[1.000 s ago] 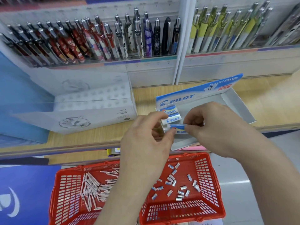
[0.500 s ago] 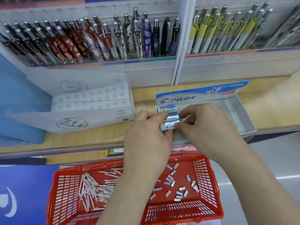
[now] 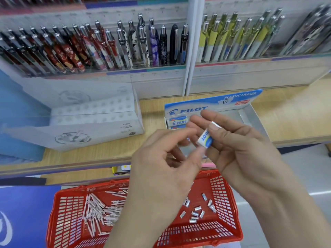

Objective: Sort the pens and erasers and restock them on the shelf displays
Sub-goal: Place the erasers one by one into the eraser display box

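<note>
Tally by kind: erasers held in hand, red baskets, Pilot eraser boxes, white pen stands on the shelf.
Eraser held in the right hand: 1
Red basket: 1
Pilot eraser box: 1
White pen stand: 1
Total: 4
</note>
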A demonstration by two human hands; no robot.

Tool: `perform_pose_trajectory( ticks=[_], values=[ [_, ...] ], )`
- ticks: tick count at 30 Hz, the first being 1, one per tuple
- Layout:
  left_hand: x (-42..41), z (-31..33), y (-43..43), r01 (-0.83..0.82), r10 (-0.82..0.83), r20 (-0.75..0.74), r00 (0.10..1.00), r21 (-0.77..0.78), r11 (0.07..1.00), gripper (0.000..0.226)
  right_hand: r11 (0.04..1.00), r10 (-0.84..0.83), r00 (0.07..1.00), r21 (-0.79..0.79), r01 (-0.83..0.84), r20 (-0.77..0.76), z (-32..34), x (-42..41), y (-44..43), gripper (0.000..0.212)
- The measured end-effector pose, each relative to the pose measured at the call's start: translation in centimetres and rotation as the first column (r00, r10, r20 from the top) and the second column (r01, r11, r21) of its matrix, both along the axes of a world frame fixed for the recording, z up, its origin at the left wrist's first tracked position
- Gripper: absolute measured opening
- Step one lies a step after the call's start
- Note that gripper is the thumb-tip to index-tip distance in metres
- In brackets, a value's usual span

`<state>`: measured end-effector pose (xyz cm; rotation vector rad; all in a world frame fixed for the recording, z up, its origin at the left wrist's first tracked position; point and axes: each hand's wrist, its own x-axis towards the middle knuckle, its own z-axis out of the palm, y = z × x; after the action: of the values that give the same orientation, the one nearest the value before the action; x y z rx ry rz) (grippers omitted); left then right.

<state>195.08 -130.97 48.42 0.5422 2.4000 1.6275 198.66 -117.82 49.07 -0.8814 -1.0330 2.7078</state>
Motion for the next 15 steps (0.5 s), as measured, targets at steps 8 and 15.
perform_pose_trajectory(
  ticks=[8, 15],
  values=[
    [1.1, -0.7, 0.3, -0.166, 0.168, -0.031, 0.985, 0.051, 0.985, 0.026, 0.994, 0.038, 0.999, 0.105, -0.037, -0.003, 0.1, 1.3, -1.6, 0.036],
    [1.0, 0.3, -0.5, -0.120, 0.078, 0.235, 0.969, 0.171, 0.978, 0.036, 0.787, 0.170, 0.967, 0.565, -0.248, 0.188, 0.5, 2.1, -1.2, 0.025]
  ],
)
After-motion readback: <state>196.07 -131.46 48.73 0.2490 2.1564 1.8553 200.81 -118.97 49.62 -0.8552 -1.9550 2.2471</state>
